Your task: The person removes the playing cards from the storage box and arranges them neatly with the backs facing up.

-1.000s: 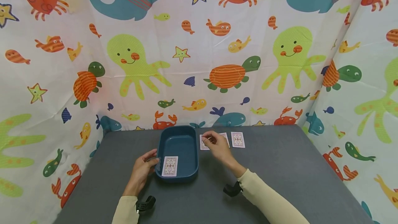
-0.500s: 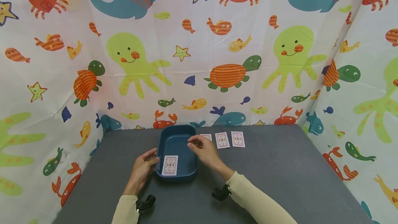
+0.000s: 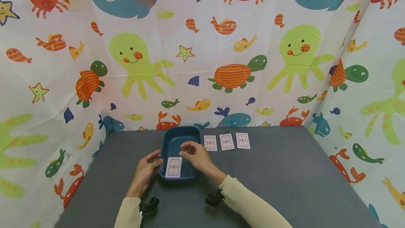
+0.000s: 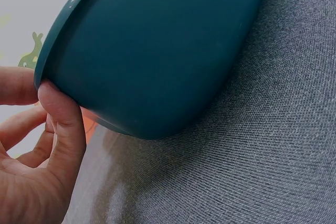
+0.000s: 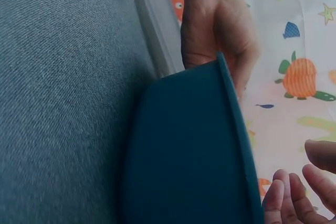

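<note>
A dark teal tray [image 3: 162, 140] with raised walls stands on the grey table. A patterned playing card [image 3: 173, 167] lies face down near its front left. My left hand [image 3: 146, 171] holds the tray's left rim, thumb [image 4: 63, 111] against the outer wall. Over the tray's right half hovers my right hand [image 3: 197, 158], its fingers loosely bent. In the right wrist view its thumb and fingers [image 5: 294, 192] stand apart above the rim, and no card shows between them.
In a row right of the tray lie a left card [image 3: 210, 143], a middle card [image 3: 226, 141] and a right card [image 3: 243, 140], all face down. A curtain [image 3: 196, 69] printed with sea animals hangs behind the table [image 3: 278, 175] and along its sides.
My right hand has moved left and nearer, from over the row of cards to over the tray. The left hand stays at the rim, and the cards lie as before.
</note>
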Motion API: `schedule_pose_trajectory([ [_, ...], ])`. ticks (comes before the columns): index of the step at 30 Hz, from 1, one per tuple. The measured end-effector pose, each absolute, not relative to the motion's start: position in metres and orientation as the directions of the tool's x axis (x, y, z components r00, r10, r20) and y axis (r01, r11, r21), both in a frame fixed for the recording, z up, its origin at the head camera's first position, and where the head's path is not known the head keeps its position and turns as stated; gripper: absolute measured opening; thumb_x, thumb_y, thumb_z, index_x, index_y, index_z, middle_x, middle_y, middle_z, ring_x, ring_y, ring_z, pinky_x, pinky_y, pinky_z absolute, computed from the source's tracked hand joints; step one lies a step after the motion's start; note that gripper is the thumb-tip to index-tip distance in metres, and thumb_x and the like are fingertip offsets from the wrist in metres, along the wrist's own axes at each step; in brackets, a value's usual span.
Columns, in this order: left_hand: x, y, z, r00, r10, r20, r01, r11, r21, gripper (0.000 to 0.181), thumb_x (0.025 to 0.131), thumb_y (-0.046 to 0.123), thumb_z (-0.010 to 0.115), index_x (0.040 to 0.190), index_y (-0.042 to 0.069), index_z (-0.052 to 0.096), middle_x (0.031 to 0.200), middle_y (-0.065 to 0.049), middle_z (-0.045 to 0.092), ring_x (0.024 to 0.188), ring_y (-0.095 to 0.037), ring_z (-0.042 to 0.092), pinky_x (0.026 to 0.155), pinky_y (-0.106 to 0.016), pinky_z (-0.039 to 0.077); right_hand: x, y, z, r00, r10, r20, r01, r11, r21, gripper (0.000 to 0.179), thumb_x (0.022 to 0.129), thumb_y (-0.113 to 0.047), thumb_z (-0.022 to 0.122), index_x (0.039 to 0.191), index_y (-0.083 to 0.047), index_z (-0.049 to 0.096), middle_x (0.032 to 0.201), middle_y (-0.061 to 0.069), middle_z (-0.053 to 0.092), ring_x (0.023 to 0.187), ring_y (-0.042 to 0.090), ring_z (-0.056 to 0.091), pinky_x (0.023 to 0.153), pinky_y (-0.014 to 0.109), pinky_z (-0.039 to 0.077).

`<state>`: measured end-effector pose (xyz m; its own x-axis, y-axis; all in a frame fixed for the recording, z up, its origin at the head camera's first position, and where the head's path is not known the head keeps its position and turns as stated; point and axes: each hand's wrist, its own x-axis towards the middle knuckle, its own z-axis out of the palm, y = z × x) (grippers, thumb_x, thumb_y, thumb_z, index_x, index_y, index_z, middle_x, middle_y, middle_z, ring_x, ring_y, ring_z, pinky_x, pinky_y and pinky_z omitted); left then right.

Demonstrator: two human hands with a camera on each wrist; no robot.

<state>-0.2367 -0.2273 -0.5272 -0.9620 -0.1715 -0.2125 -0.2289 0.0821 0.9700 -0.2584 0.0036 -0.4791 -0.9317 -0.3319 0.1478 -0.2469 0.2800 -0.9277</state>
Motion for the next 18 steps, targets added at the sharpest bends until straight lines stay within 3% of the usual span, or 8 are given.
schedule_pose_trajectory([
  [8,-0.238,-0.227,-0.527,-0.963,-0.165,-0.211,-0.228,0.09,0.969,0.048,0.094,0.013,0.061,0.141,0.015,0.053,0.142,-0.011,0.051,0.112,-0.025,0.054,0.079,-0.031,0.049,-0.264,-0.01,-0.484,-0.935,-0.344,0.091,-0.208,0.32,-0.924,0.03,0.087,-0.023,0.075,0.116,-0.016,0.069,0.115,0.008,0.069,0.098,0.021,0.067,0.077,0.029,0.053],
  [18,-0.238,-0.227,-0.528,-0.965,-0.161,-0.205,-0.22,0.079,0.972,0.048,0.094,0.011,0.061,0.14,0.013,0.053,0.141,-0.012,0.052,0.108,-0.025,0.056,0.076,-0.03,0.05,-0.276,-0.026,-0.49,-0.948,-0.319,-0.013,-0.128,0.418,-0.899,0.032,0.084,-0.019,0.077,0.115,-0.015,0.07,0.119,0.01,0.069,0.105,0.022,0.064,0.091,0.039,0.053],
])
